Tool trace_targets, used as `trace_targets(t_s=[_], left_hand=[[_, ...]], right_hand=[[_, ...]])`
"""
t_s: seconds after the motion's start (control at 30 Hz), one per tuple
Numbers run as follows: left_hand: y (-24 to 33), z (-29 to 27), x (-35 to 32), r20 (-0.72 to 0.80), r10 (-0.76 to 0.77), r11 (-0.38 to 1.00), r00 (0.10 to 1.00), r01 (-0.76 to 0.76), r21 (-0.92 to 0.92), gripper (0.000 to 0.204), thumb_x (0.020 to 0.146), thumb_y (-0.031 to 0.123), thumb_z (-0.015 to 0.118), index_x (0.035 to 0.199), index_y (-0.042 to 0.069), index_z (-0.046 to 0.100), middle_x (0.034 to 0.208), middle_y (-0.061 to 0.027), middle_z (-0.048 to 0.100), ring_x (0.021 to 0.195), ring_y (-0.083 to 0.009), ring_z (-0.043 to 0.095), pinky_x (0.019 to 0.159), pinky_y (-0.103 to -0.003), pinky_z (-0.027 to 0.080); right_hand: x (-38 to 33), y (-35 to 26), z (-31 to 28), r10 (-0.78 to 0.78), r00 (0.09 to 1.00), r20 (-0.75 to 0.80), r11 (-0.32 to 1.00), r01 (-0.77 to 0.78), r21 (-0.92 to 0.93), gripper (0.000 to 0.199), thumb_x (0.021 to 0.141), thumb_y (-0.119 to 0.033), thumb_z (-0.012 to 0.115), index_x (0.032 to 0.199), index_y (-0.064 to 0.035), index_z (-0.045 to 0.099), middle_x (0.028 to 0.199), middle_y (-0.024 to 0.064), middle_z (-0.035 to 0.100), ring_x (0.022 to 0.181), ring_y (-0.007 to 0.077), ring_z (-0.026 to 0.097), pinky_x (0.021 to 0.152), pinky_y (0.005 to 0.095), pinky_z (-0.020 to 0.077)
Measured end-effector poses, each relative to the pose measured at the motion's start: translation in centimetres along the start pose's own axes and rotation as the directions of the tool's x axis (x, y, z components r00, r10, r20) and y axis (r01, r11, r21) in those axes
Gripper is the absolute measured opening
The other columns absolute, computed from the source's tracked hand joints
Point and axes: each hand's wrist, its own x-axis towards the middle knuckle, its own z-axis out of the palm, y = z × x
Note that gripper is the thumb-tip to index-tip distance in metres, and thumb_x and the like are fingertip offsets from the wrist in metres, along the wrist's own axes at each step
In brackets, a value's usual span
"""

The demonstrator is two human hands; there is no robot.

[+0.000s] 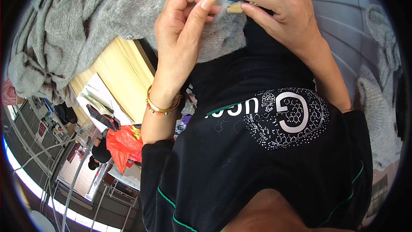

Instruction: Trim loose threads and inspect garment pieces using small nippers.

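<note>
A fuzzy grey knit garment (124, 17) spreads over the work surface and hangs down in front of my black shirt. My left hand (178, 28) is closed in a pinch at the garment's edge, thumb against the fingers. Just to its right, my right hand (283, 10) grips a small tool (234, 8) between thumb and fingers. The tool has a tan, wrapped-looking part and a dark blue part; its exact kind is not clear. Its tip meets the fuzzy knit close to my left fingertips. Fingers partly hide both the tool and the pinched knit.
A pale wooden tabletop (118, 62) lies left of my arm, with papers (92, 94) and a dark phone-like object (101, 117). A red plastic bag (124, 144) is beside my left elbow. More grey knits (372, 111) lie at right. Another person (101, 150) is farther off.
</note>
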Motion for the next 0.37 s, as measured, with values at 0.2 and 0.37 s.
trace_targets(t_s=[0.2, 0.37], left_hand=[[0.5, -3.5, -0.4, -0.178, 0.219, 0.961, 0.959, -0.181, 0.208, 0.015, 0.102, 0.009, 0.055, 0.106, -0.003, 0.061, 0.118, -0.0152, 0.064, 0.091, -0.0161, 0.068, 0.079, -0.025, 0.051], [0.0, -6.0, -1.5, -0.231, 0.262, 0.924, 0.937, -0.174, 0.341, 0.013, 0.100, 0.010, 0.058, 0.110, 0.001, 0.059, 0.111, -0.0066, 0.065, 0.090, -0.0113, 0.066, 0.080, -0.022, 0.049]], right_hand=[[0.3, -2.7, -3.7, 0.596, 0.644, 0.479, 0.801, -0.520, -0.297, 0.039, 0.083, -0.001, 0.069, 0.122, -0.0084, 0.070, 0.080, 0.0019, 0.055, 0.070, 0.0095, 0.052, 0.062, 0.0247, 0.0436], [0.0, -3.0, -4.2, 0.684, 0.516, 0.515, 0.724, -0.563, -0.398, 0.036, 0.087, -0.003, 0.067, 0.123, -0.0089, 0.069, 0.085, 0.0012, 0.058, 0.073, 0.0088, 0.054, 0.066, 0.0226, 0.0468]])
